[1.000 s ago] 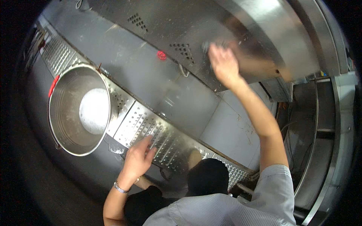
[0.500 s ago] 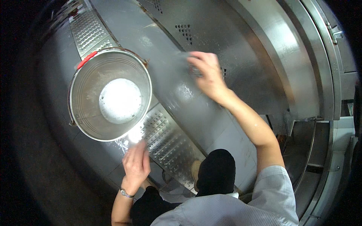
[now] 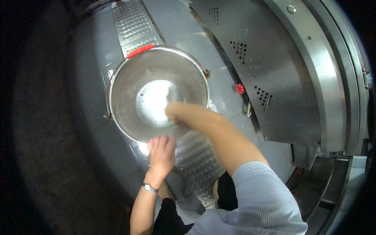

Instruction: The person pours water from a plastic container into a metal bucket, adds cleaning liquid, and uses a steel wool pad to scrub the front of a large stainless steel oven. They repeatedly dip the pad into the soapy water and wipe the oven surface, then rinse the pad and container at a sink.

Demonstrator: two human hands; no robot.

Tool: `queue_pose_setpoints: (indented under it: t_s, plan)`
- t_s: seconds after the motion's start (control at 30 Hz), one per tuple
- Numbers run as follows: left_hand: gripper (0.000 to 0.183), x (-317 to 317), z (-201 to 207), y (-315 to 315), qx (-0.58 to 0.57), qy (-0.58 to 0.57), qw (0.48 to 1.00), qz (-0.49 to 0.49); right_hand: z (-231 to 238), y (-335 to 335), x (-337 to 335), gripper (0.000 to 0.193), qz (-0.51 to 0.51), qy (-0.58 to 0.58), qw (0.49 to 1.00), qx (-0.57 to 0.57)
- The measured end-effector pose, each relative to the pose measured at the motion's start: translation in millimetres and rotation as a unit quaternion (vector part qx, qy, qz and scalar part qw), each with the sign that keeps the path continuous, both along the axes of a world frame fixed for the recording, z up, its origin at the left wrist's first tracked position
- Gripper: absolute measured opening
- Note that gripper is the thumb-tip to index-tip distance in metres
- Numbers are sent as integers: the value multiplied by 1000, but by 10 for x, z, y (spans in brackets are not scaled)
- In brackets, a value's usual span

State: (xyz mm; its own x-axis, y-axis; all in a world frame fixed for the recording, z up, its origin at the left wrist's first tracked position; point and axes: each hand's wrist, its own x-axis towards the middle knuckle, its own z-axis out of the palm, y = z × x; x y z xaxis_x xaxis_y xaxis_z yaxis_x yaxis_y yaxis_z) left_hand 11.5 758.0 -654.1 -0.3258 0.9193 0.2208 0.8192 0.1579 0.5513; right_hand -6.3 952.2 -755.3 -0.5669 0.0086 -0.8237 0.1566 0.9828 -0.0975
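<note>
Standing on the grey tiled floor, overlapping a perforated metal grating, is a wide round steel bucket. Position: directly ahead of the person, mouth up. Inner wall dull silver, ringed by shallow ridges; rim bright. Bail handle folded down around the far and left rim, with a red grip sleeve on the far side; pivot lug on the right edge. Contents: white, foamy liquid covering the bottom, bubbles at the surface.

Right hand inside the bucket, over the right part of the foam; blurred and bent away from view, so finger spread and anything held cannot be determined. Left hand at the near rim, fingers extended and close together, tips blurred; whether they grasp the rim cannot be told. Watch on the left wrist.

Obstructions: right forearm crosses the right near rim, hiding part of wall and foam.

Surroundings: large steel panel to the right, punched with triangular clusters of holes; red valve wheel at its lower edge, beside a metal lever.
</note>
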Motion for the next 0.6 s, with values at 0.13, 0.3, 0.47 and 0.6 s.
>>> queue_pose_setpoints:
  t_s: [0.13, 0.3, 0.47, 0.6]
  plan:
    - [29, 31, 29, 64, 8, -8, 1000, 1, -228, 127, 15, 16, 54, 18, 996, 71]
    - [28, 20, 2, 57, 18, 1, 1000, 16, -379, 41, 134, 25, 33, 56, 998, 14]
    - [27, 15, 4, 60, 29, 8, 999, 20, 370, -156, 6, 25, -125, 174, 972, -98]
    - [28, 32, 2, 68, 33, 9, 999, 8, 1449, 136, 445, 32, -211, 436, 868, -105]
